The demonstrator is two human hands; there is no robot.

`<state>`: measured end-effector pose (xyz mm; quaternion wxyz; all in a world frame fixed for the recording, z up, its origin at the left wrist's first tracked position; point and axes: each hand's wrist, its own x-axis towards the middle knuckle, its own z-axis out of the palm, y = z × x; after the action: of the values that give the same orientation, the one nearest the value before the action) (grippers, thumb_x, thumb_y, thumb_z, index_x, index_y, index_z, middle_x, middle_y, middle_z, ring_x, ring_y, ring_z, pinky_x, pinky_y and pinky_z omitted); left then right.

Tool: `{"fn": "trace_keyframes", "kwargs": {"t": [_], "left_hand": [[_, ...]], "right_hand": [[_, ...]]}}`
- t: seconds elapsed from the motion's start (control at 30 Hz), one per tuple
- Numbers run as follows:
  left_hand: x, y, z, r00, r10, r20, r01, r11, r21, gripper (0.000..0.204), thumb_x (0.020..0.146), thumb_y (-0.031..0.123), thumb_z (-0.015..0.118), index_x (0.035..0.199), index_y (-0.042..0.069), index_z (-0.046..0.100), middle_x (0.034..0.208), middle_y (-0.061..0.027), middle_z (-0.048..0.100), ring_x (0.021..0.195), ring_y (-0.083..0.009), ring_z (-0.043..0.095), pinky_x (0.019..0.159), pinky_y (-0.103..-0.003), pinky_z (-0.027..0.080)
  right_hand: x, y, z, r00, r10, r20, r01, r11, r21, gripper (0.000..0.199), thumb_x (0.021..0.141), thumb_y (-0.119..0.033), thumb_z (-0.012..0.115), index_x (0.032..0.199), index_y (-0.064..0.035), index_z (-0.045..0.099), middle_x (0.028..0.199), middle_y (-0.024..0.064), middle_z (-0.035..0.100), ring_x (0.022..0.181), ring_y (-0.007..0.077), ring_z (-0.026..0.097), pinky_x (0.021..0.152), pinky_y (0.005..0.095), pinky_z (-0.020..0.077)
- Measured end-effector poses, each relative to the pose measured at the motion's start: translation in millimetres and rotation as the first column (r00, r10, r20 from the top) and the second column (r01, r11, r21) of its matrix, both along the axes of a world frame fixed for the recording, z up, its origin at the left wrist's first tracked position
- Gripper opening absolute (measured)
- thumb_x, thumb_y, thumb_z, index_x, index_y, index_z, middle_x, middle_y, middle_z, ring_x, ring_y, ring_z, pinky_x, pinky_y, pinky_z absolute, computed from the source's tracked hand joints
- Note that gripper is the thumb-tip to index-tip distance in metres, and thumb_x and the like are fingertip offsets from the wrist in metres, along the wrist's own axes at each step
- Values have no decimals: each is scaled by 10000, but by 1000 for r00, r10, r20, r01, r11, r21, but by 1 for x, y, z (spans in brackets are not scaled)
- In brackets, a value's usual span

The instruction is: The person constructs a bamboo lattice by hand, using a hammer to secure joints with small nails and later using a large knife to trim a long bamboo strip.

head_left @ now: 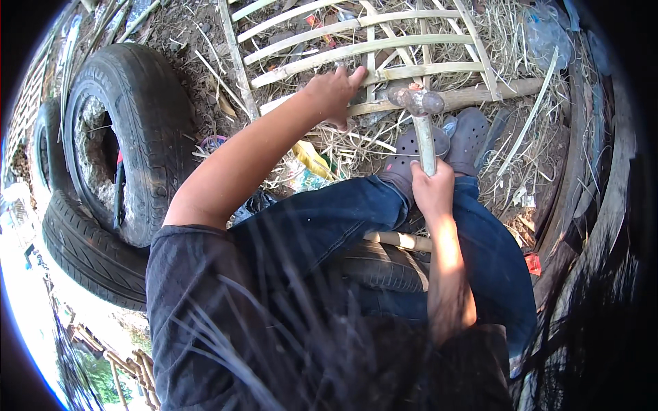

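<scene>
In my right hand (434, 188) is a hammer, its pale handle (425, 145) wrapped by my fingers. The worn metal hammer head (418, 101) is at the far end, over the near edge of a bamboo lattice (356, 53). My left hand (330, 96) reaches across that near edge, fingers and thumb spread apart; the palm side is hidden, and whether it touches the slats I cannot tell. A thick bamboo pole (522, 88) runs along the near side of the lattice, just beyond my grey clogs (416, 147).
Old tyres (161, 130) stand and lie at the left, one with a rough pale filling (92, 140). Another tyre (384, 268) is beneath my legs. Straw and bamboo scraps (528, 154) litter the soil. Yellow wrapping (314, 162) lies near my left knee. Weathered wood (582, 137) borders the right.
</scene>
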<state>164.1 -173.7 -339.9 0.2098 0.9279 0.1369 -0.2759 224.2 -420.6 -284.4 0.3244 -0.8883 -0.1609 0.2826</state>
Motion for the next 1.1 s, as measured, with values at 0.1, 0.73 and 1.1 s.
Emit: {"fn": "trace_keyframes", "kwargs": {"t": [0.1,0.73,1.1], "left_hand": [[2,3,11,1000,-8,-28,6,998,-63,1134,554,285,910,1420,98,203,1159,-239,533,1095,-378,580,908,-417,514],[-6,-26,25,1000,-14,-7,15,926,376,1155,561,478,841,1453,73,228,1299,-213,471,1171,-355,505,990,-488,402],[-34,-60,42,936,265,233,-310,932,186,918,623,468,827,1263,-16,381,1126,-222,583,1072,-388,587,923,-454,470]], "right_hand": [[3,-20,7,999,-33,4,33,999,-17,229,806,-167,639,764,54,597,636,231,583,594,343,605,617,400,466],[32,-156,171,867,-439,-237,469,879,90,207,849,-146,692,775,-66,516,539,-49,424,391,42,356,371,235,257],[165,-179,121,972,65,226,10,949,-316,354,828,-307,690,756,28,602,661,143,619,644,284,633,601,400,456]]}}
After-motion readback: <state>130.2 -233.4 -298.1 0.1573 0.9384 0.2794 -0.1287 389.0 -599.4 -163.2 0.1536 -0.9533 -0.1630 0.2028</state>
